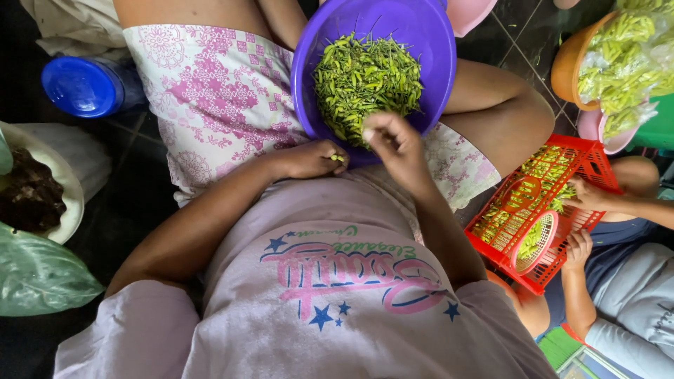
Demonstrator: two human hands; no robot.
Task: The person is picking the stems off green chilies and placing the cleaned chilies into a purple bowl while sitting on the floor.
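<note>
we are mid-sorting, we judge: our left hand, just left of centre frame, pinches a small green chili between its fingertips at the near rim of the purple basin on our lap. our right hand has its fingers bunched together over the heap of green chilies filling the basin in the upper middle. the next move calls for a light pinch on a single pod.

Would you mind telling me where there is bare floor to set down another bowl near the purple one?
Bare dark floor lies between the blue lid and the white bowl, beside the patterned skirt. A smaller patch lies between the purple bowl and the orange tub. Around the red basket it is crowded.
</note>
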